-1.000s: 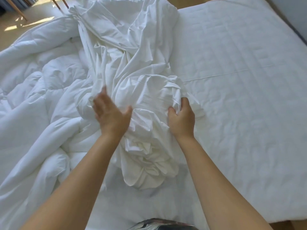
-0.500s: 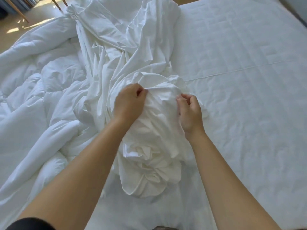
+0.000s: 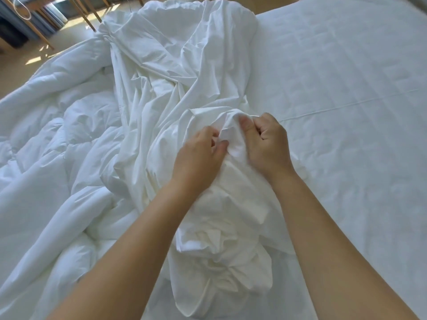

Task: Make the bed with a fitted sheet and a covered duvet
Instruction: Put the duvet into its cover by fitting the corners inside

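A crumpled white sheet [image 3: 175,72] lies in a long heap down the middle of the bed. Its near end is bunched into a wad [image 3: 221,255] below my wrists. My left hand [image 3: 198,155] and my right hand [image 3: 265,144] sit close together on top of the heap, and each pinches a fold of the sheet between thumb and curled fingers. A puffy white duvet [image 3: 46,139] spreads over the left side of the bed, partly under the sheet. The quilted white mattress cover [image 3: 346,112] shows bare on the right.
Wooden furniture legs [image 3: 41,35] and a sunlit floor [image 3: 20,65] lie beyond the bed's far left edge. Dark items [image 3: 11,31] stand in the far left corner.
Both hands have come together at the top of the heap. A second ago the left hand lay open on the sheet; now it pinches a fold beside the right hand.
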Tool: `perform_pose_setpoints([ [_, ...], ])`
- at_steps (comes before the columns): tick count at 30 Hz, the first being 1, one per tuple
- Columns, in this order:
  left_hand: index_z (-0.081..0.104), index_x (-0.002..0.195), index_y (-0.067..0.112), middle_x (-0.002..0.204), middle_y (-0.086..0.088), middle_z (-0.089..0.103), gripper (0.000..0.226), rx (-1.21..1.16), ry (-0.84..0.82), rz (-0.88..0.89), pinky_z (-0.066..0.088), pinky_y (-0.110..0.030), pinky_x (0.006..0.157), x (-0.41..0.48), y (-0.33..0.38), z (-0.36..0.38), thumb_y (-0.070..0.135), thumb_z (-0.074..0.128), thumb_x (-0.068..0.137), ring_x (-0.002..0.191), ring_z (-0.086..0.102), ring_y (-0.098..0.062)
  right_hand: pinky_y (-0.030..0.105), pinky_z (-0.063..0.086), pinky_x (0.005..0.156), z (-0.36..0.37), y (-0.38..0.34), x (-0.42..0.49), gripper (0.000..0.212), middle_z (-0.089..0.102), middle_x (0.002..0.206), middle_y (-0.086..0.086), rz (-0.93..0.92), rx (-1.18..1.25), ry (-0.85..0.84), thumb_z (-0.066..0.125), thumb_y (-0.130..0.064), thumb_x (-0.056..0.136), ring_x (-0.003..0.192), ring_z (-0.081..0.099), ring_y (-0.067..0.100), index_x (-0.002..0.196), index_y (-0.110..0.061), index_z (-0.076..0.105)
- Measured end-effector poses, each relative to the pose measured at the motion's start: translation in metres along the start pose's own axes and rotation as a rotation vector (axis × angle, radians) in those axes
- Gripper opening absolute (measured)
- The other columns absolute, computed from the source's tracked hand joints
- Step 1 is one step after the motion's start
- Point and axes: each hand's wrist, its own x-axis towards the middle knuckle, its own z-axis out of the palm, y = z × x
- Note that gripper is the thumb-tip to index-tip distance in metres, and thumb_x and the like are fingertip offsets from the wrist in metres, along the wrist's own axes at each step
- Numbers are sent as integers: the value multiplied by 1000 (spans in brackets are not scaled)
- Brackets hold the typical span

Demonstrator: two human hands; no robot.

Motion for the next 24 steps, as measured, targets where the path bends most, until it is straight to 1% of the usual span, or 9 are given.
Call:
perform_pose_setpoints([
  [4, 31, 60, 25, 57, 9, 39, 39, 4, 83, 18, 28, -28, 54, 0, -15, 2, 28, 50, 94, 57, 40, -9, 14, 31, 62, 4, 1, 19, 48, 32, 67, -8, 26, -2, 46, 50, -28, 96, 62, 40, 4, 52, -18, 36],
  [7, 42, 61, 19, 55, 7, 41, 32, -1, 307, -87, 24, -28, 56, 18, -34, -21, 20, 51, 91, 57, 40, -15, 22, 38, 77, 12, 1, 27, 29, 44, 80, -8, 88, 20, -113, 56, -36, 92, 83, 49, 14, 69, -19, 63],
  [10, 53, 67, 9, 62, -1, 50, 28, 236, 300, -282, 31, -30, 62, 45, -53, -52, 21, 47, 91, 71, 49, -27, 18, 43, 79, 8, 8, 27, 35, 59, 97, -9, 200, 87, -335, 62, -49, 83, 90, 56, 6, 106, -24, 66],
  [13, 62, 90, 6, 96, -12, 57, 19, 525, 135, -387, 35, -32, 68, 54, -46, -57, 19, 47, 90, 88, 54, -34, 21, 45, 78, 11, 16, 19, 25, 61, 95, -8, 197, 82, -423, 63, -44, 85, 86, 58, 8, 95, -21, 67],
  [15, 58, 111, 10, 111, -12, 53, 27, 494, 183, -218, 38, -35, 75, 49, -30, -49, 15, 54, 85, 99, 54, -34, 20, 41, 69, 16, 17, 15, 27, 56, 80, -4, 146, 102, -345, 58, -34, 91, 73, 53, 10, 79, -10, 65],
  [18, 57, 122, 16, 110, -1, 54, 38, 155, 157, 125, 42, -30, 84, 40, -7, -33, 19, 61, 84, 98, 55, -21, 16, 33, 57, 18, 13, 14, 33, 47, 66, -3, 73, 144, -218, 55, -20, 94, 59, 41, 5, 72, 4, 56],
  [20, 62, 111, 21, 94, 10, 52, 23, 45, 43, 174, 36, -22, 78, 39, 1, -22, 25, 58, 90, 87, 50, -11, 15, 31, 55, 14, 8, 18, 34, 46, 63, 4, 13, 154, -96, 54, -16, 94, 59, 39, 6, 69, 8, 52],
  [21, 63, 91, 24, 79, 13, 49, 9, 24, -7, 160, 33, -22, 70, 42, 1, -18, 25, 55, 92, 76, 46, -11, 15, 31, 55, 11, 5, 21, 36, 46, 63, 5, -17, 148, -7, 54, -16, 94, 59, 39, 7, 67, 8, 51],
  [24, 40, 56, 20, 51, 10, 37, 40, -102, -104, 43, 28, -27, 58, 42, -4, -10, 21, 52, 94, 52, 36, -9, 17, 34, 57, 4, -5, 35, 36, 43, 62, -3, -69, 111, 117, 57, -21, 93, 60, 43, 9, 65, 2, 54],
])
